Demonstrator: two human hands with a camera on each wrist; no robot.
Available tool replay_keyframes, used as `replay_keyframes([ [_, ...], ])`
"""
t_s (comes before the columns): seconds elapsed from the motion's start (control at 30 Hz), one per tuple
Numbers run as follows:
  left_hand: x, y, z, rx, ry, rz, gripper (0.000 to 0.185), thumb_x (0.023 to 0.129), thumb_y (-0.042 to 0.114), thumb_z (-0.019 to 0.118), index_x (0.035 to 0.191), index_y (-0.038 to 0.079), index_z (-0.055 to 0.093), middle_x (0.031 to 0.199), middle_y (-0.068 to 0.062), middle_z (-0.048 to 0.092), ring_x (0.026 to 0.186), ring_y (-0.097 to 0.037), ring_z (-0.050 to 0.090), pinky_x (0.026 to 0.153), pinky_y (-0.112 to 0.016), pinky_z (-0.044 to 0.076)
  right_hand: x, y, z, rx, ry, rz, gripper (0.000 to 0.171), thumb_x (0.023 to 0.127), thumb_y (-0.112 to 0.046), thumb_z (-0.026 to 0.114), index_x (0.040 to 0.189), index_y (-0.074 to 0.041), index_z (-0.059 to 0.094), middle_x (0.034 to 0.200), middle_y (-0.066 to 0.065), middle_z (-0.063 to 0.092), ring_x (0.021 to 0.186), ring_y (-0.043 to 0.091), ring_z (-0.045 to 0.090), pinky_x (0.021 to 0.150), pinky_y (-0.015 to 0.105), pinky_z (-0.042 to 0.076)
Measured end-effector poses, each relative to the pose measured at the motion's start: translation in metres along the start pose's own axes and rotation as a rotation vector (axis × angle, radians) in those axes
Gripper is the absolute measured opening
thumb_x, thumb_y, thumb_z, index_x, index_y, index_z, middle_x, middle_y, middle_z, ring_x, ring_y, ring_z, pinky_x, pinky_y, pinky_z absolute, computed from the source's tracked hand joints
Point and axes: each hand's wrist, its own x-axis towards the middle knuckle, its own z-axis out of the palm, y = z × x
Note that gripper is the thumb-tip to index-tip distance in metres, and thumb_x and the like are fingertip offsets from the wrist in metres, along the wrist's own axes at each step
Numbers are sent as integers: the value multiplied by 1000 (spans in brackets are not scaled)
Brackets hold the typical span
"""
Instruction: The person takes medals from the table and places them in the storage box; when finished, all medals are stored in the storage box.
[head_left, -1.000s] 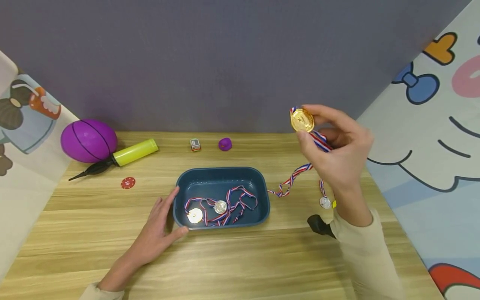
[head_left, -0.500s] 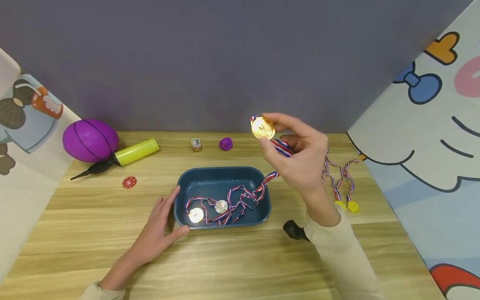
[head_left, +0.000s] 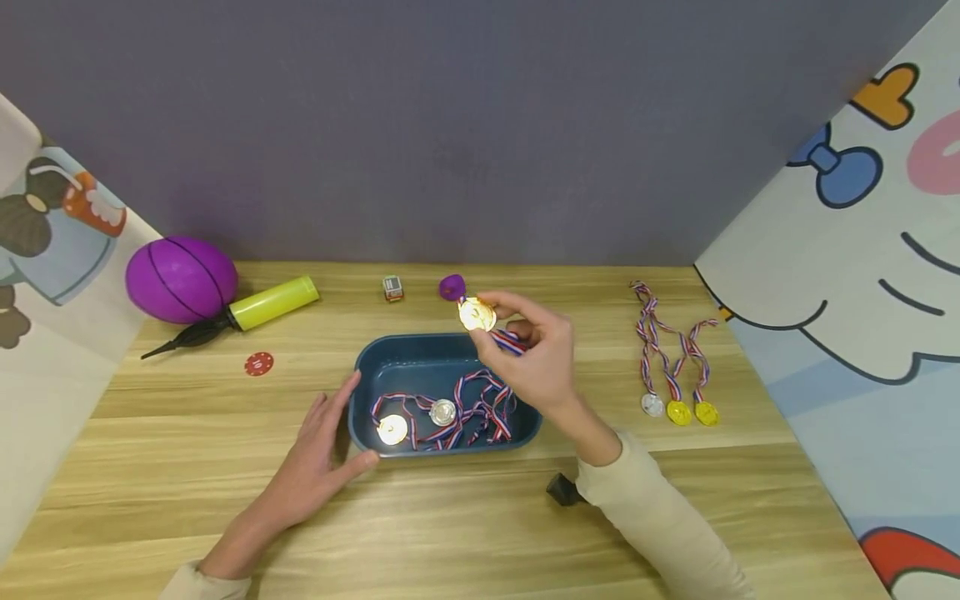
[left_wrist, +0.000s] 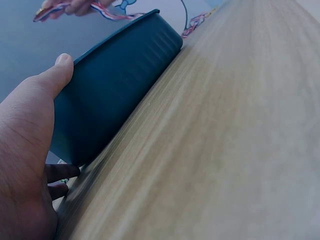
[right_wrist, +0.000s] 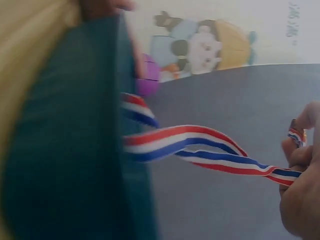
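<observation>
Over the tray [head_left: 375, 354], right hand [head_left: 536, 362] apparently pinches gold medal [head_left: 477, 315]

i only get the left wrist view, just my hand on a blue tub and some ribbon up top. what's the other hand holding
Observer: The right hand pinches a gold medal above the far rim of the blue tub; its striped ribbon trails down into the tub.
Operator: anything in the tub already
Observer: Yes, two silver medals lie on its floor among tangled ribbon.
Operator: any medals left outside
Observer: Three lie on the table right of the tub: one silver and two yellow, ribbons stretched toward the wall.
Operator: and my left hand
Observer: The left hand rests flat, fingers straight, against the tub's near left corner.
</observation>
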Motion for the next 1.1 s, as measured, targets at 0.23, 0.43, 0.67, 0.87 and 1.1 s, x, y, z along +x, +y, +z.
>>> replay_keyframes([
  [0.23, 1, -1, 0, 3, 3, 11, 109, 96, 39, 86, 180, 34, 16, 180, -20, 32, 163, -62, 16, 131, -79, 11, -23, 22, 8, -18, -64, 13, 36, 83, 0, 85, 118, 5, 80, 88, 15, 73, 57, 12, 57, 47, 15, 42],
  [0.43, 2, 0, 0, 0, 0, 6, 109, 96, 38, 86, 180, 34, 16, 179, -21, 32, 163, -64, 14, 129, -81, 11, -31, 33, 4, -77, -154, 25, 35, 83, -5, 89, 117, -1, 82, 100, 14, 78, 65, 16, 63, 59, 21, 53],
  [0.67, 3, 1, 0, 4, -8, -1, 109, 96, 39, 86, 180, 35, 15, 179, -22, 32, 162, -64, 14, 128, -83, 12, -38, 42, -7, -165, -203, 27, 37, 80, -4, 97, 115, -6, 86, 99, 8, 78, 78, 24, 67, 69, 34, 60],
  [0.87, 1, 2, 0, 1, -6, -3, 110, 96, 38, 87, 180, 34, 16, 179, -21, 32, 162, -65, 13, 127, -84, 12, -48, 42, -20, -307, -321, 44, 38, 81, -9, 100, 117, -10, 87, 105, 6, 72, 93, 27, 67, 79, 47, 59],
  [1.1, 0, 2, 0, -1, 3, -3, 110, 95, 35, 87, 180, 34, 17, 179, -21, 33, 163, -64, 13, 128, -82, 11, -53, 39, -31, -536, -440, -28, 39, 80, -23, 103, 114, -10, 89, 81, 3, 44, 82, 17, 38, 80, 37, 32],
])
